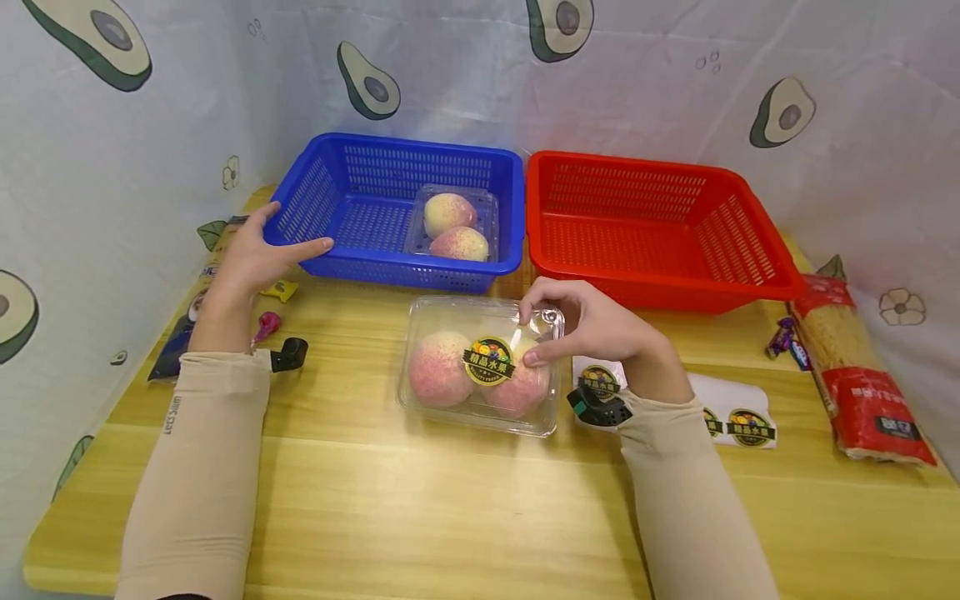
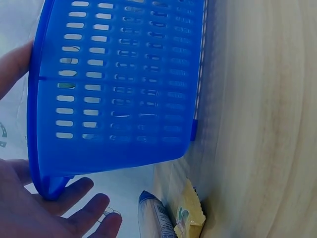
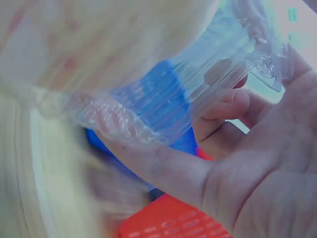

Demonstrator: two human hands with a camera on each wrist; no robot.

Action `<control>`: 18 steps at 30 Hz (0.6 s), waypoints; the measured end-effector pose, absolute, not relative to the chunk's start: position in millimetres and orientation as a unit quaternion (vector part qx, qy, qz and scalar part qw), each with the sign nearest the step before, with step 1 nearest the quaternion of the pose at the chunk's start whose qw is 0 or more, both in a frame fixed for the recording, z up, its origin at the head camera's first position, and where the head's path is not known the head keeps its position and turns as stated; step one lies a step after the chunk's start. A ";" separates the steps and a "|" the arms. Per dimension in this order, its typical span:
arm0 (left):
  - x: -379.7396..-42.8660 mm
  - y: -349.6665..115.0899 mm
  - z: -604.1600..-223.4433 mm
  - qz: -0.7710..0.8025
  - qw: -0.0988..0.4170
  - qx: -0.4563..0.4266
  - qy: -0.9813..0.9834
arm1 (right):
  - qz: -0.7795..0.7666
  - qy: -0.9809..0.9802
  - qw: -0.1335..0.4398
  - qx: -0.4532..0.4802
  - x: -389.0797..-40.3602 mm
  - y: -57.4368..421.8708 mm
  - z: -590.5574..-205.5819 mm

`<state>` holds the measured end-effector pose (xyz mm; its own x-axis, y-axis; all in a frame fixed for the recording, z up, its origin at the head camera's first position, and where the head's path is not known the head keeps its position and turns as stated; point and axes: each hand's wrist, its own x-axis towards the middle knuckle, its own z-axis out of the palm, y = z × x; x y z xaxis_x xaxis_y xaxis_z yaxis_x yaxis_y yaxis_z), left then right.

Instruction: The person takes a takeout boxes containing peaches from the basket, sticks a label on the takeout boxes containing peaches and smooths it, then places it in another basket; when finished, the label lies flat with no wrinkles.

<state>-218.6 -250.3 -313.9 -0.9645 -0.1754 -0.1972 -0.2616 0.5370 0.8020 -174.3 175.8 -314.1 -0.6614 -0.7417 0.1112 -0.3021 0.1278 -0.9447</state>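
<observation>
A clear plastic box point(image 1: 480, 310) with two pink-and-yellow peaches point(image 1: 442, 369) and a round black-and-gold label point(image 1: 488, 361) on its lid is at the middle of the table. My right hand point(image 1: 596, 329) grips its right end, thumb on the lid and fingers at the back corner. The right wrist view shows the box wall point(image 3: 218, 64) between thumb and fingers, one peach blurred up close. My left hand point(image 1: 251, 254) holds the front-left corner of the blue basket point(image 1: 405, 271), thumb over the front rim. Inside stands another clear box point(image 1: 489, 208) of two peaches.
A red basket point(image 1: 667, 287) stands right of the blue one. Label sheets point(image 1: 738, 396) lie behind the right wrist. A red noodle packet point(image 1: 862, 375) is at far right, with small wrapped candies point(image 1: 782, 337) beside it. Yellow point(image 1: 281, 290) and pink candies point(image 1: 267, 325) lie by the left forearm.
</observation>
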 end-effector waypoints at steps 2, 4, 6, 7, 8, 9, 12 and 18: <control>-218.3 -249.9 -314.0 0.467 0.050 -0.123 0.874 | -0.561 0.719 0.195 -0.360 -169.8 180.0 -305.6; -218.3 -249.6 -313.8 0.470 0.051 -0.122 0.873 | -0.571 0.713 0.189 -0.360 -166.1 186.5 -295.0; -218.6 -249.4 -313.6 0.472 0.050 -0.122 0.872 | -0.587 0.706 0.186 -0.351 -163.9 194.7 -281.5; -218.7 -249.6 -313.7 0.473 0.050 -0.122 0.871 | -0.597 0.700 0.185 -0.344 -163.6 199.6 -274.3; -218.7 -249.9 -313.8 0.473 0.049 -0.122 0.871 | -0.607 0.697 0.186 -0.332 -163.4 204.8 -266.9; -218.8 -250.3 -314.0 0.473 0.049 -0.123 0.871 | -0.620 0.693 0.187 -0.317 -163.7 210.2 -259.7; -218.8 -251.5 -315.0 0.469 0.048 -0.126 0.873 | -0.669 0.677 0.172 -0.254 -166.9 227.1 -241.1; -218.9 -250.9 -316.7 0.468 0.050 -0.124 0.874 | -0.760 0.643 0.082 -0.036 -184.4 253.1 -225.5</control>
<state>-218.9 -250.9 -316.7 -0.9643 -0.1701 -0.2032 -0.2634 0.5313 0.8052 -184.4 253.1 -225.5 -0.9840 -0.1709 -0.0502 0.0778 -0.1588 -0.9842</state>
